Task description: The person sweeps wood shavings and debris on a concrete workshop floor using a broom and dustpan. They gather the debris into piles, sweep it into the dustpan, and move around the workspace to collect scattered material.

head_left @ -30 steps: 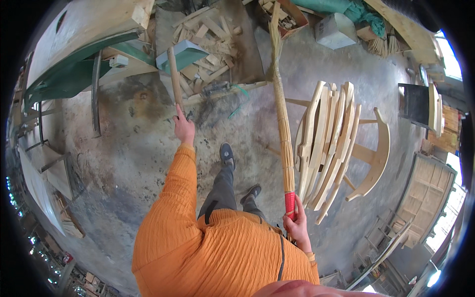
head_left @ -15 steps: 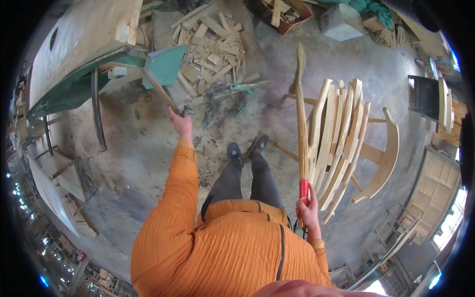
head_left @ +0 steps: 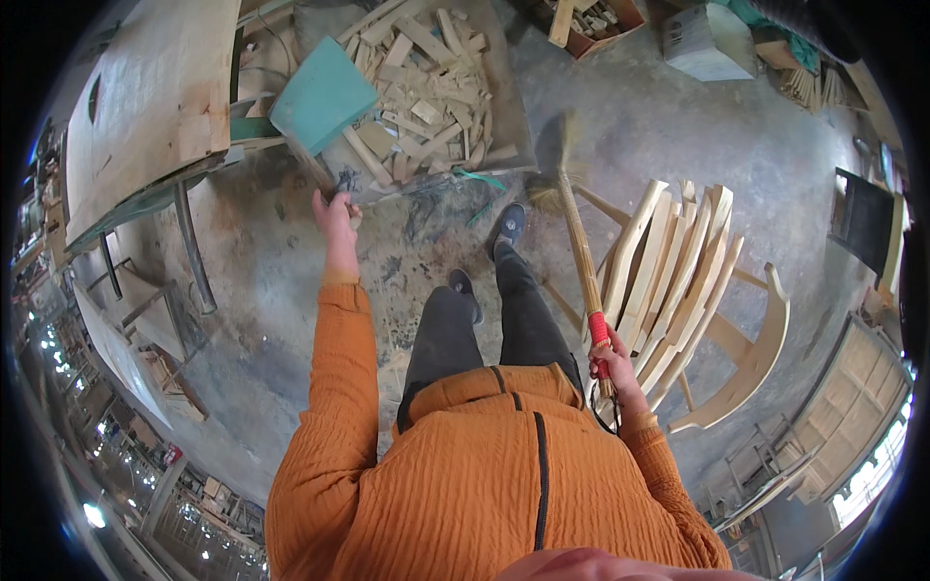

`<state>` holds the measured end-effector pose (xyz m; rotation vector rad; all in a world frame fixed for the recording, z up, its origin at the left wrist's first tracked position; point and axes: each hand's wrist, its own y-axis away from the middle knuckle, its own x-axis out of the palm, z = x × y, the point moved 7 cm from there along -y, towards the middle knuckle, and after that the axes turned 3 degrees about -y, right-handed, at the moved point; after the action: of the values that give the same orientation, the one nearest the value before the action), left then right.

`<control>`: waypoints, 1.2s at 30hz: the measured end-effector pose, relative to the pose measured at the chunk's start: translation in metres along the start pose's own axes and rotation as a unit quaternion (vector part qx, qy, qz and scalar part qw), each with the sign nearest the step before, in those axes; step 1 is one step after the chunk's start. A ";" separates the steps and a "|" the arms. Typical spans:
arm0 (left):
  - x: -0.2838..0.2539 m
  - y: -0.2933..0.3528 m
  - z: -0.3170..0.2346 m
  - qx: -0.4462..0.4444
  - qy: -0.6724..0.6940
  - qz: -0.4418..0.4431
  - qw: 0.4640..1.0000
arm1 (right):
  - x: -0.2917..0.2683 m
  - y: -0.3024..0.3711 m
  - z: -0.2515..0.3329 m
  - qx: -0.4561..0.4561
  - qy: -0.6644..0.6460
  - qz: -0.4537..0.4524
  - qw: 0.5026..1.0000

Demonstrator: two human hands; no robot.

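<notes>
My left hand is closed round the handle of a dustpan with a teal, angular pan, held out ahead of me at the left. Part of the pan overlaps the view of a pile of wood offcuts. In my right hand is a straw broom, gripped by its red-wrapped handle. It slants forward, and its bristle end is smeared by motion. Just right of the broom, a bundle of pale, shaped wooden slats lies close to my right hand.
A wooden-topped table with metal legs stands at the left. Behind the slats is a pale, curved wooden chair part. A box of wood pieces and a white container stand at the far right. Bits litter the concrete floor.
The broom has tilted, its bristle end swinging left and nearer. My left hand and the dustpan have shifted slightly, the pan turning. My right foot has moved forward past the left.
</notes>
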<state>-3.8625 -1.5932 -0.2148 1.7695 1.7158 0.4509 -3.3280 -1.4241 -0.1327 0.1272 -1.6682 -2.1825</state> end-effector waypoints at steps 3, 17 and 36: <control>0.012 -0.033 0.003 -0.068 0.152 0.043 0.985 | -0.001 -0.013 0.009 0.035 -0.001 0.022 0.999; 0.026 -0.097 0.076 -0.326 0.022 0.151 0.933 | 0.047 -0.030 -0.033 0.088 -0.073 -0.003 0.993; 0.189 -0.130 0.072 0.255 -0.457 0.279 0.805 | 0.119 -0.086 -0.087 0.172 -0.052 -0.018 0.984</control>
<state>-3.8978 -1.4282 -0.3853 2.3003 0.6209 -0.6469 -3.4326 -1.5274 -0.2194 0.1383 -2.1060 -1.9352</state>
